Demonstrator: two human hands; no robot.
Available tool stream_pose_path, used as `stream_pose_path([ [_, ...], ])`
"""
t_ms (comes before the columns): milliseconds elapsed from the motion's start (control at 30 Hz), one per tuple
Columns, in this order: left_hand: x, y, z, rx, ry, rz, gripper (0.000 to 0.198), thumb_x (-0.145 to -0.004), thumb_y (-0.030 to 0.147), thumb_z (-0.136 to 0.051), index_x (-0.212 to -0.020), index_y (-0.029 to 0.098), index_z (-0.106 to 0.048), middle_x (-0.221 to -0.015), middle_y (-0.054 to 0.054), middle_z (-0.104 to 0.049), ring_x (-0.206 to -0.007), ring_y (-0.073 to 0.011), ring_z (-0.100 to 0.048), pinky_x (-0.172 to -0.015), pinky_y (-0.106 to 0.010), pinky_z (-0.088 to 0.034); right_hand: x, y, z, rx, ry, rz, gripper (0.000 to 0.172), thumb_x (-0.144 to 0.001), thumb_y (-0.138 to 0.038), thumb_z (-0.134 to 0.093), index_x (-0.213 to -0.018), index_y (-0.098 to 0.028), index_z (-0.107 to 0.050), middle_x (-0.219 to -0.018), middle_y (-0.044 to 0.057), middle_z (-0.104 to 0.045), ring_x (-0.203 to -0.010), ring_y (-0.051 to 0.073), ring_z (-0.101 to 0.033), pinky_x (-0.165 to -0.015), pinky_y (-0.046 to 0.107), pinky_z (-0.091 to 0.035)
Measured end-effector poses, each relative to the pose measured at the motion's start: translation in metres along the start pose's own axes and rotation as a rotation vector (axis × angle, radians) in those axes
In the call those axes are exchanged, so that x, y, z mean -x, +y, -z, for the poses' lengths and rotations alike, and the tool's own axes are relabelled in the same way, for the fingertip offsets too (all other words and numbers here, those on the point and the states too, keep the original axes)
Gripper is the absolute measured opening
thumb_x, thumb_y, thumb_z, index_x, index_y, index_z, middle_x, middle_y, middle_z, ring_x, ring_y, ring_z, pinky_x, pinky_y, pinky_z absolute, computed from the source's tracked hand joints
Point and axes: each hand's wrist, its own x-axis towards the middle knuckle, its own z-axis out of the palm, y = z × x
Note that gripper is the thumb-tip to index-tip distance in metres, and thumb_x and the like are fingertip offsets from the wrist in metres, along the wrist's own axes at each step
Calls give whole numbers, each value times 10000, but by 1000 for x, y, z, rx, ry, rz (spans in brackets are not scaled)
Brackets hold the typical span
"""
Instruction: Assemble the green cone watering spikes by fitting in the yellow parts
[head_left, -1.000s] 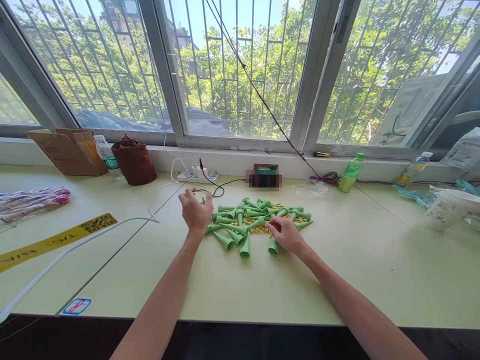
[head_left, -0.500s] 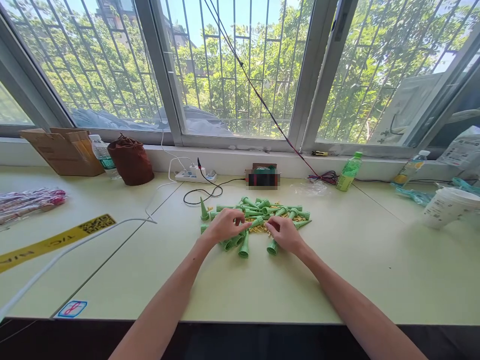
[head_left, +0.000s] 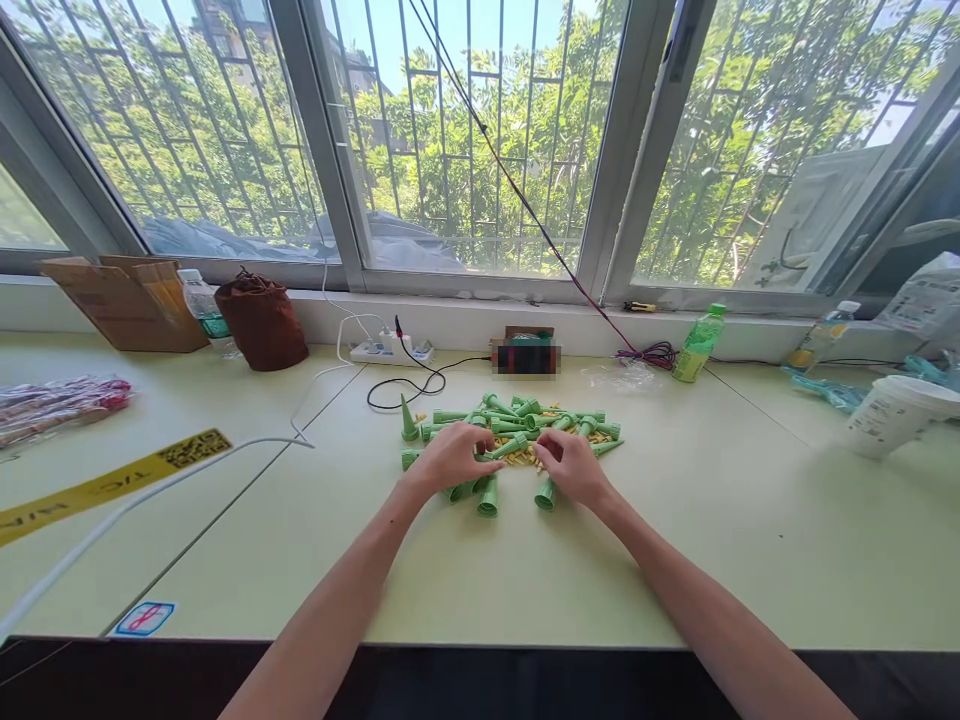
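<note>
Hollow green plastic cone spikes (head_left: 488, 497) with ridged collars lie in a loose pile over small yellow peg-like pieces (head_left: 517, 458). At the left of the pile, my left hand (head_left: 452, 458) has its fingers curled round one green cone spike (head_left: 513, 444), whose collar points right. Facing it, my right hand (head_left: 574, 465) is pinched at the tips, just above the yellow pieces; whatever sits in the pinch is too small to make out. Below the right fingers rests another cone spike (head_left: 545, 495) with its open mouth toward me. One cone spike (head_left: 408, 418) stands upright at the far left.
Behind the pile are a blurred dark device (head_left: 527, 358) and a power strip (head_left: 391, 349) with a black cable. Farther left stand a brown drawstring pouch (head_left: 262, 322) and a cardboard box (head_left: 124, 305). A green bottle (head_left: 699, 343) and a white cup (head_left: 900, 415) are at right.
My left hand has shifted slightly, its thumb lower beside the green cone spike. The right hand's fingertips have moved a little right. The rest of the pile looks the same.
</note>
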Motion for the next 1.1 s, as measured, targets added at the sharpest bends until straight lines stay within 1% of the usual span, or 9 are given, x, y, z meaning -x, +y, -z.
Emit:
stream_pose_path([
  [167, -1, 2, -1, 25, 65, -32, 211, -796, 395, -657, -759, 187, -646, -731, 2, -665, -638, -132, -566, -601, -240, -368, -1, 0, 2, -12, 44, -27, 224, -875, -320, -509, -731, -178, -605, -607, 7, -592, -536, 143, -497, -528, 250, -365],
  [300, -1, 6, -2, 86, 188, -58, 171, -823, 345, -646, -820, 174, -645, -739, 11, -646, -555, -88, -473, -553, -223, -346, -1, -3, 3, -10, 65, -32, 248, -883, -340, -510, -730, -174, -611, -591, 4, -574, -523, 141, -485, -524, 256, -362],
  [400, -2, 11, -5, 116, 290, -82, 188, -838, 346, -643, -900, 169, -649, -794, 2, -653, -523, -70, -423, -545, -218, -359, 0, -7, 4, -64, 54, -21, 277, -899, -371, -513, -739, -174, -624, -604, 10, -587, -535, 143, -503, -528, 255, -374],
  [467, -2, 15, -8, 129, 323, -105, 210, -857, 356, -629, -959, 173, -646, -845, -8, -666, -502, -61, -405, -545, -219, -377, 1, -10, 4, -154, 14, -16, 312, -920, -401, -495, -760, -175, -638, -636, 19, -622, -533, 141, -527, -531, 256, -396],
  [567, -1, 20, -14, 171, 314, -149, 211, -884, 348, -605, -1010, 181, -631, -929, -27, -681, -512, -62, -462, -557, -219, -420, 1, -13, 2, -371, -102, -55, 365, -937, -475, -461, -900, -175, -665, -769, 35, -682, -442, 108, -514, -462, 251, -406],
  [667, -1, 24, -20, 242, 276, -188, 191, -909, 295, -575, -1070, 202, -615, -998, -35, -684, -625, -89, -574, -594, -213, -471, 0, -16, 1, -524, -181, -125, 437, -903, -551, -490, -999, -163, -668, -723, 22, -656, -375, 91, -497, -367, 227, -343],
  [800, 0, 27, -22, 239, 274, -210, 231, -921, 239, -558, -1149, 228, -597, -1014, -39, -676, -772, -129, -618, -675, -234, -512, -1, -20, 2, -636, -169, -216, 493, -827, -584, -584, -1015, -132, -646, -593, -20, -581, -335, 79, -466, -320, 204, -274],
  [933, 0, 27, -23, 256, 274, -245, 309, -930, 189, -522, -1230, 258, -548, -1147, -64, -589, -898, -150, -620, -729, -256, -544, 0, -23, 4, -690, -144, -256, 510, -796, -544, -648, -1088, -129, -602, -559, -39, -577, -315, 74, -436, -316, 207, -284],
  [1100, -1, 26, -27, 266, 277, -228, 341, -921, 185, -533, -1248, 277, -511, -1225, -75, -484, -866, -140, -634, -733, -285, -573, 0, -22, 5, -716, -170, -283, 527, -775, -508, -697, -1132, -140, -573, -667, 3, -649, -345, 71, -462, -326, 212, -307],
])
